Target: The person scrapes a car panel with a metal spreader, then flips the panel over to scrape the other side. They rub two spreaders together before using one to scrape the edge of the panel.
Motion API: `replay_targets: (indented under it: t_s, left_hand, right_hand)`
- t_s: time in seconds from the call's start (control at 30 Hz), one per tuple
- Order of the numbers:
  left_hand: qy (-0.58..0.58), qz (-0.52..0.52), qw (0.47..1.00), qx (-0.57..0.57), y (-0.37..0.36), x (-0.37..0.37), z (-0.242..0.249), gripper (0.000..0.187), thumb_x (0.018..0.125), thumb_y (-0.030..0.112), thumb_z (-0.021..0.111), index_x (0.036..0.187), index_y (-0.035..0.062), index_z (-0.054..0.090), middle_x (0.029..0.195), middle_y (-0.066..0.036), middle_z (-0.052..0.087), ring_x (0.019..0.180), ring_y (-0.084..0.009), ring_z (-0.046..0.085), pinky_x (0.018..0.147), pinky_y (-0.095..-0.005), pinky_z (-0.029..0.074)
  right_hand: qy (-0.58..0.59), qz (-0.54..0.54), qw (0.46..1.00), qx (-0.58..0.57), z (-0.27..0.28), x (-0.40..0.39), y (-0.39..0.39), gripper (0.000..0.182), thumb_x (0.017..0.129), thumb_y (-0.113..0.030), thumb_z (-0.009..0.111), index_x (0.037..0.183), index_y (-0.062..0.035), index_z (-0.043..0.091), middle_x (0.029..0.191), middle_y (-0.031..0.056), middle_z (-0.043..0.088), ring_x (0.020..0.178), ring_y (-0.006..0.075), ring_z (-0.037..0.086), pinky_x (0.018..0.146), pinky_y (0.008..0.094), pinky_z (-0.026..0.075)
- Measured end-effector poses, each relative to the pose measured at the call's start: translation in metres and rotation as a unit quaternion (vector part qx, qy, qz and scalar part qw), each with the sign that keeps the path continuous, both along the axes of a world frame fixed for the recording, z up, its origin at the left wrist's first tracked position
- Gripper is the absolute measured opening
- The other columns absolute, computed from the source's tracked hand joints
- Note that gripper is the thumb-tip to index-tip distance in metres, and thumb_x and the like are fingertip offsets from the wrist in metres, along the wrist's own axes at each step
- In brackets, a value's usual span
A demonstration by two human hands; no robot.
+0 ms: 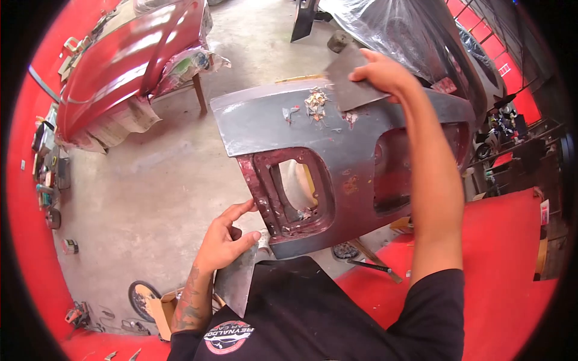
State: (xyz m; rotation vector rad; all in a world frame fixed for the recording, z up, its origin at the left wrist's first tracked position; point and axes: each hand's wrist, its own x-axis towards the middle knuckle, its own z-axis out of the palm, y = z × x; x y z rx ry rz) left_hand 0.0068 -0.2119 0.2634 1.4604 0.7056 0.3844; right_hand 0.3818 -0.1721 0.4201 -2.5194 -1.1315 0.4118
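Note:
A car trunk lid [355, 144], coated in grey over dark red, lies across the middle in front of me. My right hand [385, 75] grips a thin grey rectangular plate [355, 84] over its far edge. Near that plate, a pile of pale, crumbly scraps [316, 103] and smaller bits sit on the grey surface. Low on the left, my left hand [226, 237] pinches a second thin metal plate [238, 281], which hangs down in front of my shirt. Its index finger reaches the lid's near left edge, beside a cut-out opening [301, 180].
A red car hood [135, 66] with masking paper rests on a stand at the upper left. Plastic sheeting [391, 36] covers a car at the upper right. A wooden-legged stand [376, 260] shows beneath the lid. A wheel [143, 301] and cardboard box [161, 316] are at lower left.

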Motion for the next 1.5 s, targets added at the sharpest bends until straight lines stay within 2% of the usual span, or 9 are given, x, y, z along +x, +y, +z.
replay_targets:
  t_s: [0.07,0.17,0.27,0.47,1.0,1.23,1.37,1.4,1.5]
  left_hand:
    - [0.006,-0.008,1.0,-0.002,0.005,-0.006,0.0,0.062,0.082,0.011,0.066,0.139,-0.0013,0.047,0.129,-0.008,0.056,0.066,-0.003,0.051,0.056,-0.0192,0.043]
    - [-0.017,0.003,0.998,-0.055,0.021,-0.012,-0.01,0.063,0.081,0.012,0.07,0.139,0.0004,0.046,0.126,-0.006,0.059,0.056,-0.0005,0.045,0.053,-0.0191,0.041]
    - [-0.044,-0.032,0.994,-0.094,0.05,-0.01,-0.016,0.06,0.082,0.011,0.066,0.137,-0.0032,0.047,0.124,-0.006,0.059,0.071,-0.0042,0.056,0.064,-0.0205,0.047]
    - [0.015,-0.137,0.987,-0.082,0.112,-0.03,-0.028,0.057,0.083,0.012,0.067,0.135,-0.0031,0.049,0.118,-0.006,0.061,0.078,-0.0068,0.059,0.069,-0.0227,0.05]
    - [0.092,-0.101,0.978,-0.159,0.194,-0.108,-0.132,0.051,0.081,0.011,0.068,0.128,-0.0034,0.056,0.098,-0.007,0.068,0.082,-0.0115,0.062,0.074,-0.027,0.051]
    - [0.127,-0.075,0.983,-0.113,0.206,-0.122,-0.144,0.043,0.082,0.012,0.067,0.123,-0.0016,0.061,0.09,-0.008,0.069,0.08,-0.0122,0.062,0.073,-0.0282,0.05]
    - [0.14,-0.081,0.983,-0.091,0.205,-0.127,-0.144,0.043,0.082,0.012,0.068,0.122,-0.0013,0.061,0.089,-0.009,0.069,0.077,-0.0118,0.062,0.071,-0.0272,0.05]
    - [0.142,-0.075,0.983,-0.092,0.203,-0.125,-0.139,0.042,0.082,0.012,0.068,0.122,-0.0011,0.062,0.089,-0.009,0.069,0.076,-0.0115,0.062,0.07,-0.027,0.049]
    - [0.143,-0.059,0.983,-0.101,0.201,-0.129,-0.141,0.041,0.082,0.012,0.068,0.12,-0.0007,0.063,0.088,-0.008,0.069,0.074,-0.011,0.061,0.068,-0.0263,0.049]
  right_hand:
    - [0.19,0.082,0.976,0.064,-0.018,0.077,-0.002,0.055,0.078,-0.009,0.061,0.132,-0.0052,0.05,0.106,0.0099,0.065,0.084,0.0155,0.064,0.066,0.0304,0.052]
    - [0.22,0.03,0.973,0.066,-0.006,0.09,-0.026,0.052,0.078,-0.001,0.058,0.129,-0.0021,0.052,0.105,0.0102,0.065,0.087,0.0161,0.065,0.075,0.0304,0.054]
    - [0.075,0.013,0.996,0.048,-0.02,0.052,-0.009,0.054,0.077,-0.008,0.063,0.129,-0.0002,0.052,0.103,0.0094,0.065,0.084,0.0136,0.063,0.072,0.0268,0.05]
    - [0.146,-0.056,0.987,-0.021,0.006,0.083,-0.017,0.051,0.075,-0.006,0.063,0.124,0.0003,0.054,0.101,0.0087,0.065,0.082,0.0163,0.063,0.076,0.0309,0.05]
    - [0.201,-0.028,0.969,-0.14,0.025,-0.004,0.039,0.063,0.069,-0.013,0.071,0.128,0.002,0.054,0.113,0.0131,0.064,0.098,0.0214,0.061,0.086,0.0307,0.047]
    - [0.12,-0.133,0.959,-0.219,0.028,0.05,0.039,0.063,0.07,-0.013,0.069,0.128,0.0033,0.053,0.109,0.0114,0.065,0.095,0.0188,0.062,0.086,0.0289,0.047]
    - [0.055,-0.061,0.961,-0.265,0.018,0.013,0.069,0.074,0.069,-0.021,0.073,0.136,-0.0017,0.049,0.111,0.0124,0.066,0.09,0.0203,0.063,0.071,0.0359,0.051]
    - [0.155,-0.113,0.953,-0.233,0.031,0.006,0.069,0.081,0.069,-0.014,0.072,0.139,0.0112,0.039,0.124,0.0158,0.06,0.1,0.0207,0.062,0.087,0.0309,0.048]
    - [-0.003,-0.144,0.956,-0.255,0.035,0.048,0.032,0.075,0.071,-0.01,0.07,0.138,0.0066,0.041,0.115,0.0129,0.063,0.098,0.0189,0.063,0.086,0.0311,0.049]
